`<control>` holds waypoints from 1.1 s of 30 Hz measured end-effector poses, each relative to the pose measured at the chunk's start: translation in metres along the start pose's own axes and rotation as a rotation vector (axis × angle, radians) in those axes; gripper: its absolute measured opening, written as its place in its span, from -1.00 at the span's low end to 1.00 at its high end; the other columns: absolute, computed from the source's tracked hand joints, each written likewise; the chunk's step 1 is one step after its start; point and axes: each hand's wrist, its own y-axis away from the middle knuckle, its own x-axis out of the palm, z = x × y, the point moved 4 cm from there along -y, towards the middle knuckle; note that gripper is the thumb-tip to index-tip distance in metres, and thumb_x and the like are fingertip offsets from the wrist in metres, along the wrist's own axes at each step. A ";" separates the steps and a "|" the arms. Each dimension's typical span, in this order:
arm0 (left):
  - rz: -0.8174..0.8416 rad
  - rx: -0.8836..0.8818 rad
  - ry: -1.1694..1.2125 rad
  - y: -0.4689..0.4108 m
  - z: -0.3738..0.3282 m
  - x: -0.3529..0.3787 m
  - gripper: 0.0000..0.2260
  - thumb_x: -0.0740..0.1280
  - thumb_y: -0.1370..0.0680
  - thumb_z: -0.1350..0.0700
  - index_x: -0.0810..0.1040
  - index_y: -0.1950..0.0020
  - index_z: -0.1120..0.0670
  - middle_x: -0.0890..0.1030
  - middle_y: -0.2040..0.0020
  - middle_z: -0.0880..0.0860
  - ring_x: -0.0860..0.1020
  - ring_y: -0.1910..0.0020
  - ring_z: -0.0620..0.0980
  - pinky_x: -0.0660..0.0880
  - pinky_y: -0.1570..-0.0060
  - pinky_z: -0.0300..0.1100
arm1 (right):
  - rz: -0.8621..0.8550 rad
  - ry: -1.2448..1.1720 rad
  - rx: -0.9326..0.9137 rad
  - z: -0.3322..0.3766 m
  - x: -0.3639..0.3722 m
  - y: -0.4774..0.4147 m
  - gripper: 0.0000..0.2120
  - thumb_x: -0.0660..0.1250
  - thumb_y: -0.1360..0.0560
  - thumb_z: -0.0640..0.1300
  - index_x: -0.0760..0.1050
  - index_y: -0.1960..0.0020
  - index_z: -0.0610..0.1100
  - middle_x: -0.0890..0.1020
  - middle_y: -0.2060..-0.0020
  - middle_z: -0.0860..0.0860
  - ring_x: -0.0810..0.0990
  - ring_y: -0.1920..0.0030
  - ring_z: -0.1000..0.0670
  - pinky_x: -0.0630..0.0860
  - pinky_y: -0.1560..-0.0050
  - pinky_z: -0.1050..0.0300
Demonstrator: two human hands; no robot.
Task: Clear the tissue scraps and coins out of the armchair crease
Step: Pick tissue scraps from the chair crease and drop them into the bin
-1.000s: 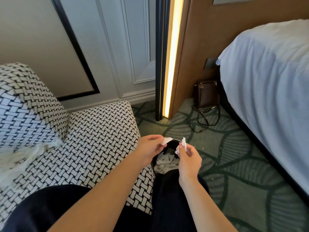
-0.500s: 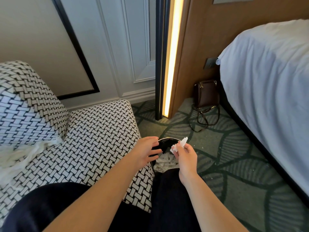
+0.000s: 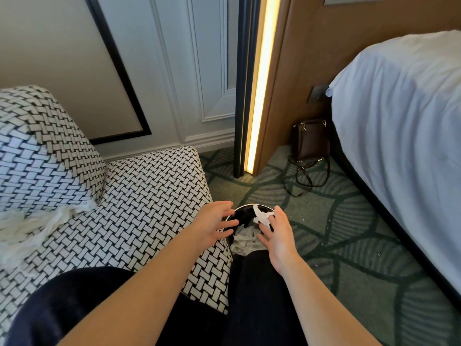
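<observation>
Partway, seemingly: left hand and right hand over the bin of scraps, fingers spread and empty; yet to clear the tissue wad from the armchair crease; no coins seen.

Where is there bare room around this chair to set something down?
The seat is bare between the tissue in the crease and the left hand. The carpet is open between bin, bag and bed. It is crowded at the bin: both hands hover over it, the right hand beside a loose scrap.
</observation>
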 end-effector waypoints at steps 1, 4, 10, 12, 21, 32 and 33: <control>0.001 -0.001 0.001 0.001 0.000 0.000 -0.69 0.20 -0.62 0.16 0.41 -0.37 0.13 0.50 -0.28 0.12 0.56 -0.11 0.09 0.50 -0.12 0.00 | 0.009 0.009 -0.001 0.000 0.000 0.000 -0.53 0.07 -0.63 0.08 0.13 -0.51 0.05 0.29 -0.46 -0.03 0.36 -0.39 -0.12 0.31 -0.39 -0.14; -0.002 -0.004 0.012 0.002 0.001 -0.002 -0.70 0.20 -0.62 0.16 0.42 -0.35 0.14 0.51 -0.25 0.12 0.57 -0.10 0.09 0.50 -0.09 -0.02 | 0.025 0.050 -0.015 0.000 0.000 0.000 -0.53 0.06 -0.62 0.13 0.09 -0.51 0.17 0.25 -0.48 0.00 0.38 -0.37 -0.13 0.35 -0.36 -0.17; 0.002 -0.004 0.015 0.005 0.001 -0.007 -0.70 0.19 -0.62 0.15 0.42 -0.36 0.12 0.52 -0.23 0.11 0.57 -0.08 0.07 0.52 -0.04 -0.07 | 0.064 0.124 -0.018 0.002 0.003 0.001 -0.55 0.03 -0.63 0.11 0.03 -0.49 0.28 0.14 -0.52 0.04 0.35 -0.39 -0.12 0.35 -0.35 -0.16; -0.011 -0.001 0.013 0.006 0.000 -0.009 -0.70 0.19 -0.62 0.15 0.43 -0.36 0.12 0.52 -0.23 0.11 0.57 -0.07 0.06 0.52 -0.05 -0.06 | 0.087 0.142 -0.012 0.001 0.003 0.002 -0.53 0.03 -0.63 0.12 0.00 -0.50 0.26 0.11 -0.53 0.04 0.29 -0.43 -0.13 0.30 -0.38 -0.16; -0.046 0.078 -0.034 0.026 -0.016 -0.033 -0.72 0.22 -0.61 0.11 0.47 -0.31 0.08 0.58 -0.15 0.04 0.58 -0.06 0.00 0.53 -0.04 -0.12 | 0.021 0.411 -0.252 0.004 0.003 0.019 -0.79 0.22 -0.58 -0.03 0.52 -0.16 0.00 0.60 -0.08 0.08 0.52 -0.16 0.12 0.41 -0.30 0.06; -0.105 0.248 0.113 0.093 -0.047 -0.138 -0.76 0.29 -0.58 0.07 0.52 -0.23 0.09 0.62 -0.11 0.04 0.59 -0.06 0.02 0.50 -0.09 -0.10 | 0.146 0.668 -0.475 0.003 0.078 0.077 -0.81 0.20 -0.59 -0.14 0.59 0.01 -0.11 0.67 0.18 0.01 0.60 0.16 0.12 0.44 0.13 0.36; -0.116 0.256 0.133 0.097 -0.048 -0.148 -0.76 0.29 -0.58 0.08 0.52 -0.23 0.09 0.62 -0.11 0.04 0.59 -0.05 0.02 0.49 -0.09 -0.10 | 0.177 0.678 -0.492 0.001 0.088 0.080 -0.81 0.20 -0.59 -0.14 0.60 0.01 -0.11 0.67 0.19 0.01 0.62 0.13 0.10 0.48 0.03 0.29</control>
